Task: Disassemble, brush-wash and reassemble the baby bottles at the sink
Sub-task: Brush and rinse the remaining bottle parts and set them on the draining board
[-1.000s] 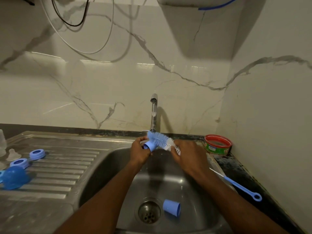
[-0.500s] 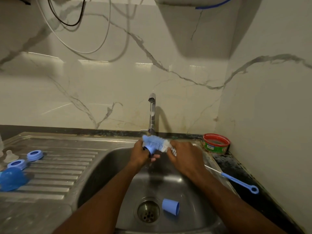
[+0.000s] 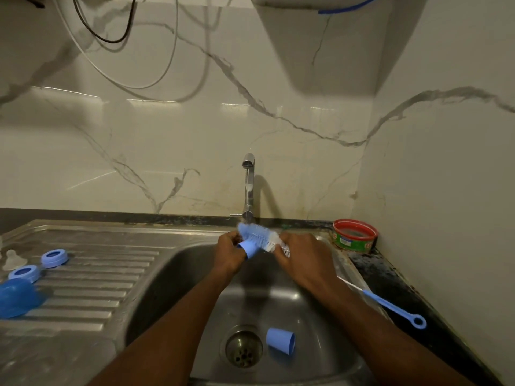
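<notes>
Over the steel sink [image 3: 172, 277], under the tap [image 3: 248, 188], my left hand [image 3: 228, 253] grips a small blue bottle cap [image 3: 249, 249]. My right hand [image 3: 302, 260] grips the bottle brush just behind its blue and white bristle head [image 3: 259, 236], which lies across the cap. The brush's blue handle [image 3: 390, 305] sticks out to the right past my wrist. A second blue cap [image 3: 281, 341] lies on its side in the basin beside the drain [image 3: 243, 349]. Two blue screw rings [image 3: 54, 257] [image 3: 24, 273], a clear teat [image 3: 12, 259] and a blue dome lid [image 3: 16, 300] sit on the drainboard at left.
A red and green round tin [image 3: 355, 235] stands on the dark counter in the back right corner. The marble wall closes in on the right. Cables hang on the wall above the drainboard [image 3: 92, 291].
Both hands stay under the tap. The brush head has shifted slightly against the cap between frames.
</notes>
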Demonstrator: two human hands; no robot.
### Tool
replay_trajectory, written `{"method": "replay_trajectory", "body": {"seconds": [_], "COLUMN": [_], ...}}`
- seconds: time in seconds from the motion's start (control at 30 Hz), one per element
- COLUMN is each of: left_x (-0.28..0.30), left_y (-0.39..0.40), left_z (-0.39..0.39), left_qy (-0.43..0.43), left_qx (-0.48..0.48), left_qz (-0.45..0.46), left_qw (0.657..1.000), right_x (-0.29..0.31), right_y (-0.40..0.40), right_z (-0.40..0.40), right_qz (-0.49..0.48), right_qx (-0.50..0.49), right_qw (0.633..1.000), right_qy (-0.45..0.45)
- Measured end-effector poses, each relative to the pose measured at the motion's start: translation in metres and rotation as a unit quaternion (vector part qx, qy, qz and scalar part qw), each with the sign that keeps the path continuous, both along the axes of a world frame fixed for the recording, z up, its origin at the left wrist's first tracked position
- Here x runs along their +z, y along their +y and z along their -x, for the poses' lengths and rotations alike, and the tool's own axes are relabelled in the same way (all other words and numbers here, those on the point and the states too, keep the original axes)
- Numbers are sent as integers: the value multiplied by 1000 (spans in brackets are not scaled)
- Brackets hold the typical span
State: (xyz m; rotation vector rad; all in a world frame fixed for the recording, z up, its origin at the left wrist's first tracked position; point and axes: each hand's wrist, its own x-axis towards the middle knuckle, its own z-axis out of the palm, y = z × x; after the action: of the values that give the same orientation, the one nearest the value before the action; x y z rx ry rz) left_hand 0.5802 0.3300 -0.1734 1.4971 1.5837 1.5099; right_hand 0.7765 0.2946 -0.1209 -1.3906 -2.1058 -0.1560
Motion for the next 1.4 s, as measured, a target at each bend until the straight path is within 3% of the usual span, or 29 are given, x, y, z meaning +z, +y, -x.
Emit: {"method": "replay_trajectory", "body": {"seconds": [0.1,0.27,0.4,0.53,0.77,0.83,0.97,1.17,1.4], "left_x": [-1,2,-1,2,14,14,14,13,18], "left_y": [3,1,-1,1,-4,-6,-13,-10,-16], "left_z": [3,-3,2,1,-2,1,-5,-7,-13], "left_qy": [0,-13,-53,-157,-334,-300,-141,-232,-247], "left_qx": [7,-1,-47,-35,-7,-17,-132,-28,-169], "left_qz": [18,-6,-25,-35,-16,-20,-43,-60,-14], "left_qw": [1000,1000,997,986,942,954,980,970,954], "right_x": [0,3,3,10,7,8,12,12,15], "right_y": [-4,1,-8,1,-3,-2,-2,-8,-5], "right_z": [4,-3,0,-3,0,1,3,5,5], "right_qz": [14,-10,2,-21,-9,-8,-5,-17,-7], "right_qx": [33,-47,22,-60,-31,-31,-37,-25,-43], "right_qw": [999,999,1000,998,999,999,999,999,998], "right_qy": [-30,7,-14,28,16,20,20,17,38]}}
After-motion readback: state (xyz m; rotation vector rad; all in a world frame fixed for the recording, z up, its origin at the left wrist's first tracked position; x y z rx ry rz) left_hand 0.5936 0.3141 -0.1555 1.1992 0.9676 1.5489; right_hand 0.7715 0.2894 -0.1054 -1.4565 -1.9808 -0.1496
